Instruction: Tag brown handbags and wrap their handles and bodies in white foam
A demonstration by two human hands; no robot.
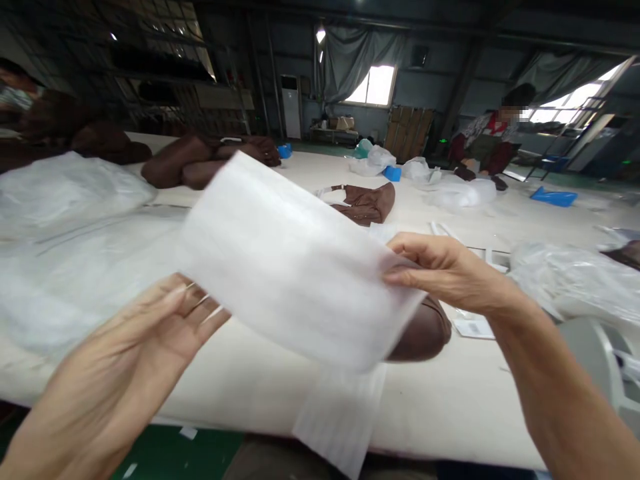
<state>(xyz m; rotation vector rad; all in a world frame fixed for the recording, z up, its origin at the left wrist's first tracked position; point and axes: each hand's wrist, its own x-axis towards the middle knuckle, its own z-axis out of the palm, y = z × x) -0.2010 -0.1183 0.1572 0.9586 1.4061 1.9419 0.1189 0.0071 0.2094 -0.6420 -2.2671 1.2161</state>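
and here the right hand (440, 270) pinches the white sheet (295, 267) aloft over the tabletop (440, 400); left hand (160, 333) at its other edge, grip unclear. light, even tension from both sides should keep creases out!

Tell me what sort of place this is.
Probably a factory workshop or packing area: a long pale table bears brown pieces and clear plastic bags, with a person across it.

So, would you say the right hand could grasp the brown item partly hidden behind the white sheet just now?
Probably not without letting go: the right hand is pinching the white sheet, which also screens part of the brown item, though its near end shows.
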